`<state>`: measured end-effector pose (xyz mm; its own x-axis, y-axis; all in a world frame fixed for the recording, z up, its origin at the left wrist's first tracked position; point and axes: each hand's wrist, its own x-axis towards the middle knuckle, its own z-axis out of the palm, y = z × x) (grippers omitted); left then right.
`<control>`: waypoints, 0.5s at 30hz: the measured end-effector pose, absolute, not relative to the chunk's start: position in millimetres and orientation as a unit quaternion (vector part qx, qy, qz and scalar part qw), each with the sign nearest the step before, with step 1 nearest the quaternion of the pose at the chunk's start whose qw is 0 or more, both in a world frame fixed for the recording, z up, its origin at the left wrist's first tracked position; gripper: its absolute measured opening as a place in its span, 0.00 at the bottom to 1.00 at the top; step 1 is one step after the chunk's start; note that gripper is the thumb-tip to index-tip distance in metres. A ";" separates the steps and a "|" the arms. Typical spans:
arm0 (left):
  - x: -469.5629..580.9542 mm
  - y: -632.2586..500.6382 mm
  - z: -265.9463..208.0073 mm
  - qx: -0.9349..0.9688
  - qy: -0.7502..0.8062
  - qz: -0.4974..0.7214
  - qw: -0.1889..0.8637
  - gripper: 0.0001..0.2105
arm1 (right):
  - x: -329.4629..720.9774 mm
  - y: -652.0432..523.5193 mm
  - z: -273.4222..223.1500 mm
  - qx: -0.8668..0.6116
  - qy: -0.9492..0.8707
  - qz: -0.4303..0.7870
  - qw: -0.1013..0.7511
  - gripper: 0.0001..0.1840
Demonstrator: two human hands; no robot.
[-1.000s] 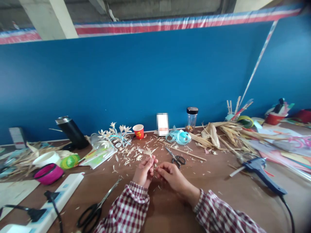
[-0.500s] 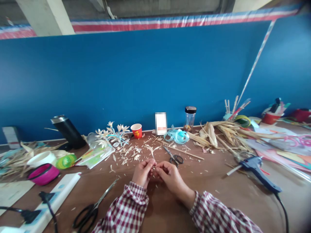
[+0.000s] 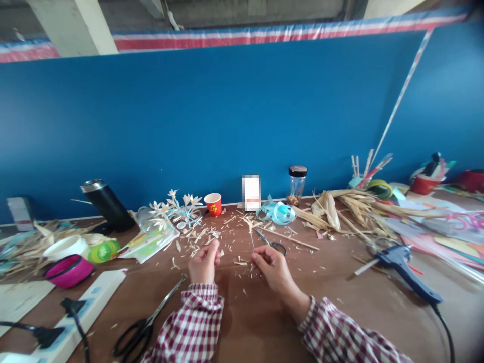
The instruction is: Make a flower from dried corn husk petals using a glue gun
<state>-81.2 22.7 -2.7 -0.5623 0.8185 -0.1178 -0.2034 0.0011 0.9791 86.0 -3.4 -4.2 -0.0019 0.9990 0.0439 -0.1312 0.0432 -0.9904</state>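
My right hand (image 3: pixel 275 269) pinches the lower end of a thin pale stem with a small husk flower (image 3: pixel 248 223) at its top, held upright over the table. To the left, my left hand (image 3: pixel 203 264) is closed with thumb against fingers, apart from the stem; what it holds, if anything, is too small to make out. Pale husk scraps (image 3: pixel 204 237) lie scattered around both hands. Just behind my right hand is a pair of scissors (image 3: pixel 278 247). Black-handled scissors (image 3: pixel 138 333) rest beside my left sleeve.
Finished-looking pale flowers (image 3: pixel 176 209) stand near a red paper cup (image 3: pixel 214 204). Light blue ribbon (image 3: pixel 278 213), a lidded jar (image 3: pixel 297 186) and dry corn husks (image 3: pixel 351 206) are at the back. A glue gun (image 3: pixel 404 267) lies right; a power strip (image 3: pixel 91 302) lies left.
My hands were together on the stem; they have moved apart, the left one leftwards. The flower stays with my right hand and has shifted slightly right and up.
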 end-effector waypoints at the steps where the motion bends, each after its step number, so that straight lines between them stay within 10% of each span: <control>1: -80.3 21.8 -2.4 0.282 0.596 0.649 0.379 0.10 | 85.4 -3.9 -4.1 -0.454 -0.482 0.520 0.539 0.19; 15: -54.7 7.0 0.9 0.365 0.454 0.652 0.484 0.10 | 81.0 -18.6 -9.7 -0.470 -0.664 0.367 0.450 0.07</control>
<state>-54.7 7.0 0.9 -0.2634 0.9640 0.0365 -0.2999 -0.1178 0.9467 81.0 -18.6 -9.7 -0.1524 0.9553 0.2532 0.2937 0.2884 -0.9114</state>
